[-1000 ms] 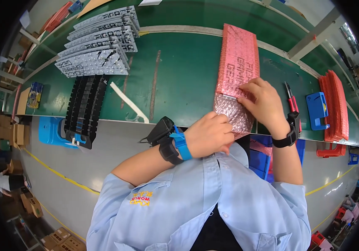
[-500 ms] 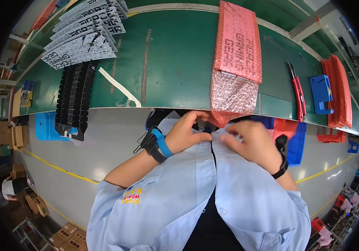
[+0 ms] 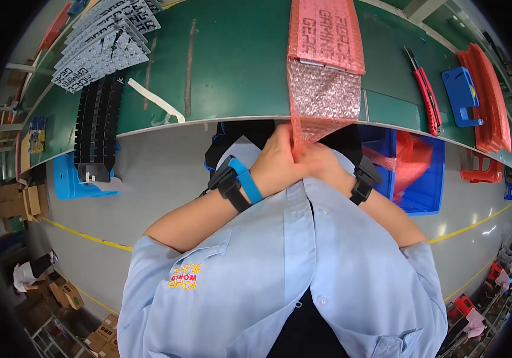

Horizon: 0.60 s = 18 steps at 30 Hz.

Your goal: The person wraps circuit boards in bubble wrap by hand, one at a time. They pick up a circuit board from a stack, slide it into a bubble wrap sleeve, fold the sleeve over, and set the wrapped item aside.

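Note:
A pink bubble-wrap bag (image 3: 326, 92) lies over the front edge of the green workbench, with its near corner hanging down in front of me. Dark lettering shows on its far part; its near part looks silvery and crinkled. My left hand (image 3: 278, 160) is closed at that hanging corner, fingers against the pink film. Right beside it, my right hand (image 3: 322, 162) is also at the corner, fingers bent inward and slightly blurred. Both hands meet in front of my shirt, and the fingertips are partly hidden, so I cannot make out the right hand's exact grip.
Grey printed plates (image 3: 104, 51) are stacked at the far left, beside a long black slotted rack (image 3: 98, 119). A white strip (image 3: 154, 100) lies nearby. To the right are a red cutter (image 3: 426, 98), a blue tape dispenser (image 3: 461, 95) and pink bags (image 3: 487, 98). Below stands a blue bin (image 3: 426, 200).
Both hands have come together at the bag's near corner; before, they were apart below it. The bench now appears higher in view, and more of the blue bin shows.

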Each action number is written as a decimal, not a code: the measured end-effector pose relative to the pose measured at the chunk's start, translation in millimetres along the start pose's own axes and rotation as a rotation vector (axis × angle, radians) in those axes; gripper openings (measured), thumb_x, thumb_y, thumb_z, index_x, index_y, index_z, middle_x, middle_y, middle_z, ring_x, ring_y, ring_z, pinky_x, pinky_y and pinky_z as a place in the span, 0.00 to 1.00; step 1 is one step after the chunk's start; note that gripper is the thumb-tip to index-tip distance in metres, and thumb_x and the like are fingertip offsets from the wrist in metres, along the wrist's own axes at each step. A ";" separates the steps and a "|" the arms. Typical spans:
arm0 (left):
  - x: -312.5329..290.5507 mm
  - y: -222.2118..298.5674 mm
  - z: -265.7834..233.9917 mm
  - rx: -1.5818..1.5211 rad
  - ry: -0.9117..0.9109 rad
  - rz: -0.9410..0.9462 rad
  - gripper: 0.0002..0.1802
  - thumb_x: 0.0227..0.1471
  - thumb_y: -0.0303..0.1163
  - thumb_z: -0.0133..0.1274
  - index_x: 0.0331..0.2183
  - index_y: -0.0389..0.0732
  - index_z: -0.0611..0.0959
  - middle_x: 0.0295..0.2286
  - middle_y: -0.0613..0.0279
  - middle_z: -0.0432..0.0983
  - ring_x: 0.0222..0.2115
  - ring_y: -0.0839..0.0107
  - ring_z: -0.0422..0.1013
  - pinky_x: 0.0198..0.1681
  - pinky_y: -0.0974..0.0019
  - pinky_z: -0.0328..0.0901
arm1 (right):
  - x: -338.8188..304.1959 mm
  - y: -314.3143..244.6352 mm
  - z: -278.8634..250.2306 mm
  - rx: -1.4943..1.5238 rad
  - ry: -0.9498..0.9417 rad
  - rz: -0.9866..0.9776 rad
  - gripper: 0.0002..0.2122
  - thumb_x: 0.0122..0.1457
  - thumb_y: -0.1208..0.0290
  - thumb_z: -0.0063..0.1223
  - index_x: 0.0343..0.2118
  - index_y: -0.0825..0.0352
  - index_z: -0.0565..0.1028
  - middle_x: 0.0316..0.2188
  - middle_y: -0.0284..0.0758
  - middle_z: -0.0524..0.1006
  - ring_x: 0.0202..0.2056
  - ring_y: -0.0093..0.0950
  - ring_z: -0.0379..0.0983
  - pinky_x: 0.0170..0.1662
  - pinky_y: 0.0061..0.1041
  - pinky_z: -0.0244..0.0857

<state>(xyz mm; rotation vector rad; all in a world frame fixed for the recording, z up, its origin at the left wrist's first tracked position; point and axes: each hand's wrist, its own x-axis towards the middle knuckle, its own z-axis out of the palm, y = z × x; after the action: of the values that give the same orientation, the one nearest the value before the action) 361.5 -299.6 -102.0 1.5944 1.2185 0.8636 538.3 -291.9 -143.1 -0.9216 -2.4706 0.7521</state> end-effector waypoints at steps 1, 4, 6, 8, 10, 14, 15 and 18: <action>6.1 -1.4 -0.4 0.003 -0.043 -0.044 0.32 0.44 0.36 0.63 0.49 0.33 0.72 0.43 0.48 0.73 0.45 0.55 0.70 0.50 0.58 0.65 | 0.4 -0.1 5.4 0.003 0.000 0.000 0.15 0.51 0.67 0.53 0.43 0.64 0.74 0.46 0.40 0.75 0.46 0.38 0.73 0.46 0.35 0.68; 14.2 -9.7 -3.9 -0.200 -0.031 -0.119 0.25 0.47 0.30 0.59 0.47 0.33 0.73 0.40 0.51 0.75 0.43 0.59 0.71 0.48 0.62 0.66 | 12.8 -1.8 14.5 -0.213 0.044 -0.168 0.13 0.56 0.68 0.51 0.44 0.62 0.75 0.39 0.41 0.77 0.39 0.41 0.75 0.41 0.34 0.70; 12.1 -22.4 -11.6 -0.623 0.084 -0.195 0.19 0.50 0.24 0.53 0.46 0.34 0.75 0.38 0.55 0.76 0.42 0.64 0.71 0.47 0.65 0.66 | 10.7 -16.2 -4.8 -0.016 -0.049 -0.050 0.13 0.57 0.68 0.51 0.44 0.64 0.76 0.40 0.42 0.77 0.40 0.41 0.75 0.42 0.34 0.70; 4.5 -31.8 -16.6 -0.560 0.056 -0.212 0.19 0.51 0.23 0.52 0.46 0.33 0.75 0.40 0.57 0.76 0.43 0.66 0.71 0.48 0.66 0.66 | -1.6 -28.9 -33.1 0.221 -0.148 0.142 0.13 0.57 0.68 0.52 0.44 0.66 0.76 0.39 0.42 0.78 0.40 0.42 0.75 0.43 0.35 0.70; -5.4 -34.4 -21.1 -0.440 -0.007 -0.249 0.18 0.52 0.20 0.49 0.47 0.33 0.75 0.44 0.60 0.74 0.45 0.69 0.71 0.49 0.66 0.66 | -7.4 -51.4 -68.7 0.260 -0.156 0.203 0.13 0.56 0.69 0.54 0.44 0.67 0.77 0.39 0.43 0.79 0.40 0.42 0.75 0.43 0.36 0.69; -17.5 -24.2 -31.9 -0.537 -0.310 -0.182 0.16 0.56 0.22 0.48 0.47 0.33 0.75 0.43 0.62 0.75 0.43 0.71 0.71 0.49 0.68 0.66 | 15.1 -95.5 -132.2 0.209 0.039 0.158 0.13 0.50 0.76 0.61 0.40 0.69 0.78 0.36 0.41 0.78 0.39 0.38 0.75 0.44 0.31 0.68; -16.7 -18.0 -33.8 -0.541 -0.312 -0.174 0.16 0.56 0.22 0.48 0.47 0.33 0.75 0.43 0.62 0.75 0.43 0.71 0.71 0.49 0.68 0.66 | 22.5 -97.0 -138.3 -0.046 0.244 0.069 0.14 0.49 0.76 0.63 0.40 0.69 0.77 0.37 0.41 0.78 0.38 0.39 0.74 0.43 0.31 0.68; -14.3 0.2 -42.6 -1.402 -0.300 -0.598 0.13 0.62 0.32 0.47 0.44 0.34 0.77 0.39 0.63 0.76 0.39 0.74 0.72 0.46 0.69 0.67 | 59.0 -77.1 -152.9 -0.448 0.484 0.027 0.13 0.49 0.74 0.63 0.39 0.69 0.77 0.38 0.41 0.77 0.38 0.39 0.74 0.43 0.32 0.67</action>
<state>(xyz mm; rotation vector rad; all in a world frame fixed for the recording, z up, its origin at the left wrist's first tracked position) 319.1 -302.8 -87.7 0.1753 0.5040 0.7272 540.8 -247.9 32.6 -1.1318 -2.2142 -0.0413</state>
